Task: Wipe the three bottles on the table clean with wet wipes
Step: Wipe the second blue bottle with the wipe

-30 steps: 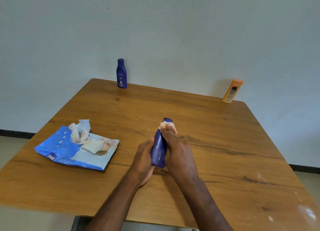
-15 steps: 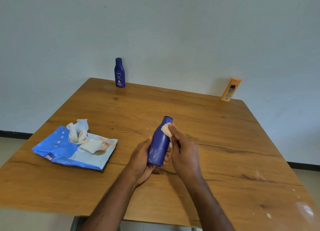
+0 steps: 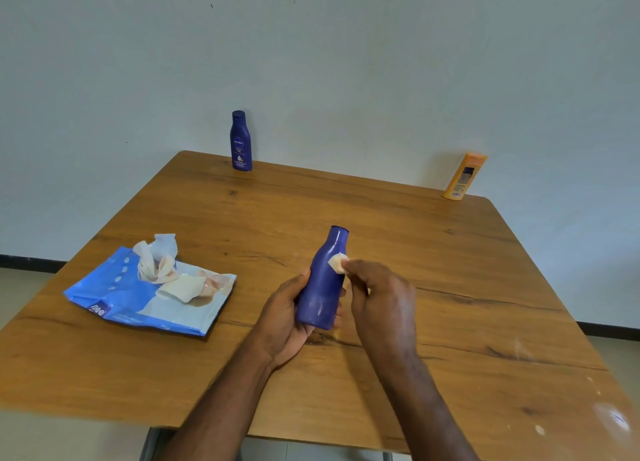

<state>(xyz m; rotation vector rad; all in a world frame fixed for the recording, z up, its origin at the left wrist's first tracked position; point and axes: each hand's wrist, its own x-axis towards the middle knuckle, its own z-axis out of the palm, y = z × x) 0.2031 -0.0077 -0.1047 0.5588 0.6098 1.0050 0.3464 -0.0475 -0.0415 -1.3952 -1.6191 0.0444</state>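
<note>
A plain dark blue bottle is tilted above the middle of the wooden table, its neck pointing away from me. My left hand grips its lower body from the left and underneath. My right hand pinches a small folded wet wipe and presses it against the bottle's upper right side. A second blue bottle with a label stands upright at the far left edge. An orange bottle leans at the far right corner by the wall.
An open blue pack of wet wipes lies on the left part of the table, with a crumpled wipe sticking out of its flap. The white wall runs close behind the far edge.
The wipe has slid from the bottle's cap down to its shoulder and upper body. The bottle has been turned a little in my left hand.
</note>
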